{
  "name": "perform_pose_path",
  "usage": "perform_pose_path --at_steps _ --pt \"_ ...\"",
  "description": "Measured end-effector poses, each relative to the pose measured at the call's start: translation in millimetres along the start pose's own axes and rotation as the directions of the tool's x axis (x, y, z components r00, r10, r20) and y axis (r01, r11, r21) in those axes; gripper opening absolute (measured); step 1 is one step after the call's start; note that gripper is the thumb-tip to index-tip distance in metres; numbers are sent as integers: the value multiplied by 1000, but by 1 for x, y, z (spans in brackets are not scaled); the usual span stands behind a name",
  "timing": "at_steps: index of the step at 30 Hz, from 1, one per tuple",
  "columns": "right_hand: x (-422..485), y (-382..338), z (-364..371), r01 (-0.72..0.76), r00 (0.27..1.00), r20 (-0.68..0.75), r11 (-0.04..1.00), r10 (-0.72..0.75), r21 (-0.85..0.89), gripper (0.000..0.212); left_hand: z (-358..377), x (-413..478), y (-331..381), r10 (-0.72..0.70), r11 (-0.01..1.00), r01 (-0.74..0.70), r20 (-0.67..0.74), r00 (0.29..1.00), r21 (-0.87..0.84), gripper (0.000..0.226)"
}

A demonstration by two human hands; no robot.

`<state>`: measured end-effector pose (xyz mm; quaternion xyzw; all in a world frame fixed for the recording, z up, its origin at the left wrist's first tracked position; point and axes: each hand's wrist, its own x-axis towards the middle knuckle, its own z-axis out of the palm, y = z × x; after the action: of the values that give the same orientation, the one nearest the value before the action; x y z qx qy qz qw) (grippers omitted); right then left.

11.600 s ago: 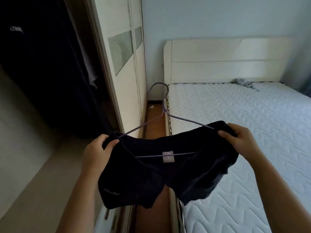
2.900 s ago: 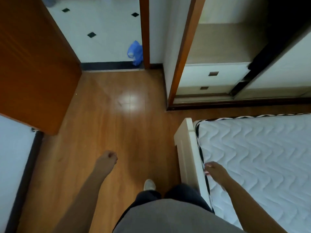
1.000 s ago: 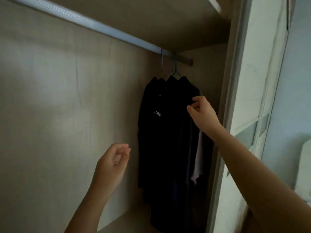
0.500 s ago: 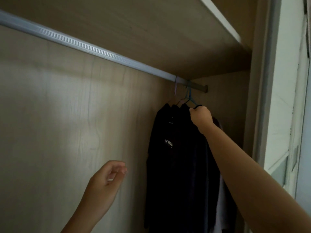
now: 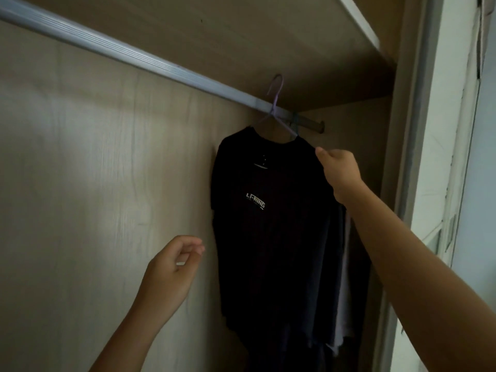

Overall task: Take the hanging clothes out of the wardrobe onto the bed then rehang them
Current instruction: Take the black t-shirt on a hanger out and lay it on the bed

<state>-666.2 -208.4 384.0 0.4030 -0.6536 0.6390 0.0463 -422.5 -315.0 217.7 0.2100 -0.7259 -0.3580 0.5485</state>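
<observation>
Head view, the only one I have. Half a second ago my right hand (image 5: 338, 171) was balled up right under the hooks at the rail; now it sits lower and to the right, fingers pinched closed on the right shoulder of the black T-shirt (image 5: 268, 224), at about centre right of the frame. That pull has swung the shirt round to face me: the white logo on the chest now reads plainly, where before the clothes hung edge-on in a tight bunch.

The shirt's purple hanger (image 5: 276, 114) looks lifted, its hook standing up above the rail (image 5: 128, 53) rather than wrapped over it, though I can't tell whether it is fully clear. A second, bluish hanger (image 5: 295, 124) is just beside it on the rail, and behind the shirt more clothes (image 5: 341, 291), dark ones and a pale one, hang in the right-hand corner of the wardrobe.

My left hand (image 5: 171, 275), lower centre-left, is loosely curled and holds nothing; it is near the shirt's left edge but apart from it.

I judge this as the taking-out stage with several garments left, and this shirt as the next one bound for the bed, which is out of frame.
</observation>
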Motion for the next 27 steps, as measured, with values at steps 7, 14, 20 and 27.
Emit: perform_pose_path --at_steps 7,14,20,27 --pt "-66 51 -41 -39 998 40 999 41 -30 32 32 5 0 111 988 -109 -13 994 113 19" --pt "-136 103 -99 -159 980 119 987 159 -14 53 60 13 -7 126 955 -149 104 987 255 37" --pt "-204 109 -141 -232 968 108 973 229 19 31 80 14 -38 94 915 -204 308 947 348 57" --pt "-287 103 -177 -362 931 -93 927 354 -99 38 111 -29 -61 155 949 -258 441 884 183 19"
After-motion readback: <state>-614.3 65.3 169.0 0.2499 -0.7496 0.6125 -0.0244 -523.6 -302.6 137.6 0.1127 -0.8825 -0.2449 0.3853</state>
